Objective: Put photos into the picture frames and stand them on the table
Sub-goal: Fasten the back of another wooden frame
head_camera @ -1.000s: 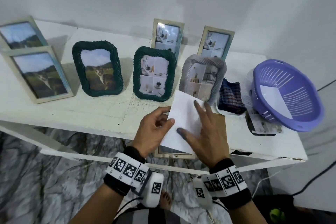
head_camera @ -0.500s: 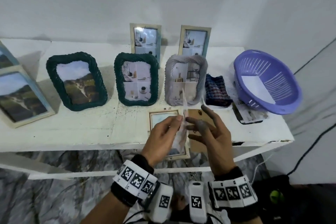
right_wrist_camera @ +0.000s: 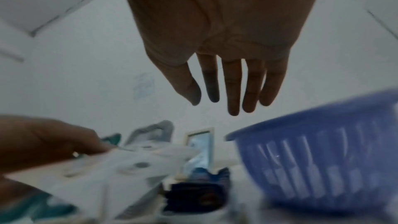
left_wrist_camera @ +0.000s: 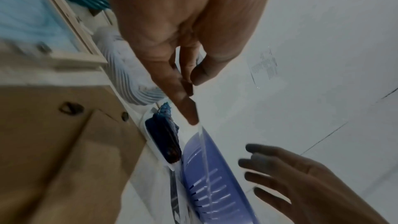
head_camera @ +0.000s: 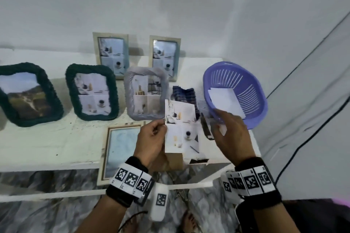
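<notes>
My left hand [head_camera: 151,138] pinches the left edge of a photo [head_camera: 180,128] of white interiors, held picture side up above the table's front edge. The left wrist view shows the photo [left_wrist_camera: 203,144] edge-on below the pinching fingers [left_wrist_camera: 185,101]. A pale wooden frame [head_camera: 117,147] lies flat on the table, overhanging the front edge, with its brown backing board [head_camera: 173,161] beside it under the photo. My right hand [head_camera: 230,134] hovers empty to the right of the photo, fingers straight [right_wrist_camera: 234,91], near the purple basket [head_camera: 250,100].
Several filled frames stand along the white table [head_camera: 47,142]: two dark green woven ones [head_camera: 92,92], a grey one [head_camera: 145,96] and two pale ones [head_camera: 111,55] at the back. A checked cloth [head_camera: 184,94] lies beside the basket, which holds white paper [head_camera: 225,98].
The photo was white side up under both hands, then stood on edge, and now faces up in my left hand alone. My right hand has let go and moved right toward the basket.
</notes>
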The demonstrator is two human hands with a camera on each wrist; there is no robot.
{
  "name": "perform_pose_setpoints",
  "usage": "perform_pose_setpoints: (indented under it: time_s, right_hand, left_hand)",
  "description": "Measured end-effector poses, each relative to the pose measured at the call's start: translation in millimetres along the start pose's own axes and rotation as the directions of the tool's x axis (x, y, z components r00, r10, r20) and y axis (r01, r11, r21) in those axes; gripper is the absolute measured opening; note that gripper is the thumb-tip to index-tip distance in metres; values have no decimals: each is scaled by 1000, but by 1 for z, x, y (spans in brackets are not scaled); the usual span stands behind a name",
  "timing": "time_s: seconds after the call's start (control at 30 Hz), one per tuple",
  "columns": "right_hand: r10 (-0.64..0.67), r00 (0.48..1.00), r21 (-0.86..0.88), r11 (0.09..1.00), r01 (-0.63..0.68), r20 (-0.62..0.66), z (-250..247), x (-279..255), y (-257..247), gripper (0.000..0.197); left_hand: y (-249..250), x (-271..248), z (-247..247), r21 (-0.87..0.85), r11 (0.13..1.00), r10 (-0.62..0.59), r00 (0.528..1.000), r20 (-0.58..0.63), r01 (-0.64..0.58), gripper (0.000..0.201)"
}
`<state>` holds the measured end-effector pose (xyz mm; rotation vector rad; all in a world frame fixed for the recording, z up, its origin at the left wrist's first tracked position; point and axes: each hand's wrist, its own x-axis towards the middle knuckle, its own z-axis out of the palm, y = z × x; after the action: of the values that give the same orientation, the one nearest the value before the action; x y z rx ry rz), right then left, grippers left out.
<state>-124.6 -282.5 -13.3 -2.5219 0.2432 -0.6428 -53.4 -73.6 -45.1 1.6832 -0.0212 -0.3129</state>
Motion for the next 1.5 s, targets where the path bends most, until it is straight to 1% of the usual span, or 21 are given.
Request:
perform_pose_setpoints:
  time_s: [0.03, 0.1, 0.17, 0.23, 0.3, 0.4, 0.47, 0.53, 0.67, 0.77, 0.83, 0.93, 1.03, 1.07, 1.1, 1.17, 1.23, 1.3, 1.33, 1.4, 1.5]
  right_hand:
    - [-28, 1000, -127, 992, 29, 10, -9, 7, 19, 39]
    - [-28, 993, -293, 954, 62, 118, -21, 19, 53, 52]
    - [-20, 978, -335, 938, 90, 207, -28, 25, 74, 51]
    - [-75, 968, -301, 942, 147, 238, -35, 30, 86, 38]
    - [-122, 967, -253, 951, 178, 224, -44, 35, 92, 29]
    - [-108, 982, -143, 981, 130, 154, -58, 44, 100, 30]
    - [-77, 985, -73, 993, 89, 155, -66, 50, 104, 33]
    - [-68, 981, -26, 997, 74, 183, -69, 54, 107, 35]
    - [-132, 972, -34, 989, 141, 192, -64, 50, 107, 37]
    - [-191, 957, -62, 976, 209, 217, -57, 46, 105, 37]
    - [-224, 939, -105, 960, 258, 261, -50, 41, 105, 36]
    - [-224, 914, -144, 947, 286, 339, -40, 35, 109, 36]
    - [-232, 894, -138, 943, 304, 383, -37, 34, 111, 39]
    - [-233, 885, -112, 947, 300, 403, -39, 36, 110, 40]
    - [-218, 875, -76, 958, 276, 431, -43, 41, 109, 42]
    - [-153, 859, 2, 985, 174, 489, -53, 56, 108, 43]
    - [-126, 859, 21, 991, 133, 496, -62, 80, 108, 38]
    - [-123, 860, -34, 986, 161, 494, -66, 111, 109, 36]
    - [-107, 850, -78, 982, 170, 515, -67, 128, 109, 36]
    - [-64, 807, -182, 961, 208, 587, -64, 160, 109, 39]
    - [-9, 726, -341, 878, 335, 688, -49, 198, 106, 46]
  left_hand:
    - [-1, 5, 13, 6, 1000, -5, 1000, -20, 5, 21]
    - [-3, 15, 35, 53, 999, -2, 998, -59, 5, 17]
    - [-4, 21, 52, 76, 997, 5, 996, -95, 2, 15]
    - [-2, 24, 69, 101, 995, 11, 993, -118, 1, 15]
    - [-3, 27, 83, 113, 993, -19, 991, -130, 34, 16]
    - [-5, 34, 103, 119, 988, -81, 987, -139, 98, 11]
    - [-2, 39, 118, 187, 976, -85, 986, -147, 112, 18]
    - [3, 44, 133, 283, 953, -61, 985, -162, 106, 20]
    - [6, 53, 155, 392, 912, -62, 985, -159, 120, 27]
    - [6, 57, 167, 462, 879, -47, 987, -155, 115, 27]
    - [5, 59, 170, 511, 852, -31, 986, -162, 111, 25]
    - [2, 59, 170, 575, 809, -40, 988, -150, 120, 22]
    - [3, 56, 165, 611, 786, 10, 987, -163, 92, 22]
    - [2, 55, 162, 595, 801, 39, 985, -167, 69, 24]
    - [1, 55, 159, 542, 840, 57, 985, -164, 42, 27]
    - [5, 53, 154, 323, 946, 45, 987, -154, 7, 34]
    - [12, 51, 152, 113, 994, 0, 993, -122, 14, 34]
    - [20, 48, 153, 6, 1000, -12, 997, -80, 12, 26]
    - [23, 49, 154, -23, 1000, -15, 998, -66, 13, 25]
    - [25, 50, 155, -51, 999, -15, 998, -58, 12, 27]
    - [23, 51, 155, -51, 999, -13, 997, -73, 9, 22]
